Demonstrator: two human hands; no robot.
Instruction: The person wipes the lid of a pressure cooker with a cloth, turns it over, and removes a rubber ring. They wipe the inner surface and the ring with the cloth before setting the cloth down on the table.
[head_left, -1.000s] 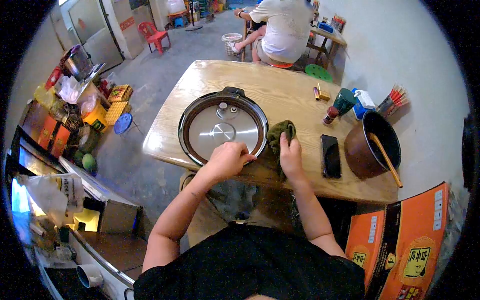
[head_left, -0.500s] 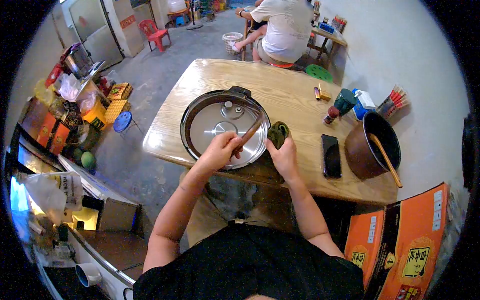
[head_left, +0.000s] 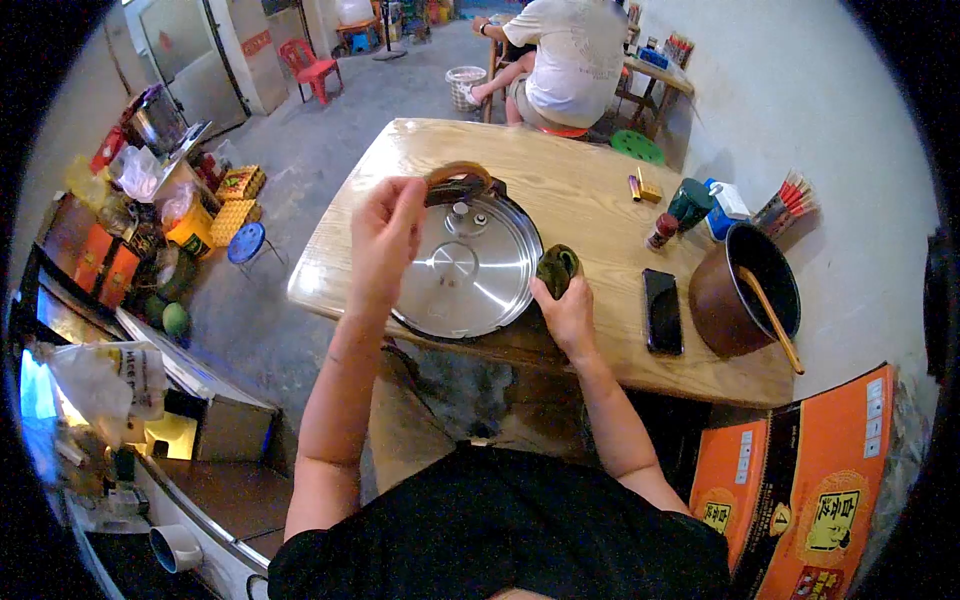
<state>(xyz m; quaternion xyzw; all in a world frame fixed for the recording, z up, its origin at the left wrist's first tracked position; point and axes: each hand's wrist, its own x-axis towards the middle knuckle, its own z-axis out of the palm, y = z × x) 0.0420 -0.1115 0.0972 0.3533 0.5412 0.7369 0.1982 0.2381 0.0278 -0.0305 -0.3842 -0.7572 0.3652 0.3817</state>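
Observation:
A round pressure cooker lid [head_left: 470,275] lies with its shiny metal inside facing up, near the front edge of the wooden table. My left hand [head_left: 388,225] is raised over the lid's left side, fingers closed on a brown sealing ring [head_left: 462,172]. The ring curves over the lid's far rim, and part of it is hidden behind my fingers. At the lid's right side, my right hand [head_left: 568,310] grips a bunched dark green cloth [head_left: 557,266].
Right of my hands lie a black phone [head_left: 662,312] and a brown pot [head_left: 735,310] with a wooden-handled utensil [head_left: 770,320]. Behind are a red-capped jar [head_left: 662,232], a green cup [head_left: 690,203] and chopsticks [head_left: 785,205]. A person [head_left: 575,65] sits beyond the table.
My left hand has moved up and left, lifting the brown ring away from the lid's inside, which now shows more bare metal. My right hand and the cloth have stayed nearly still.

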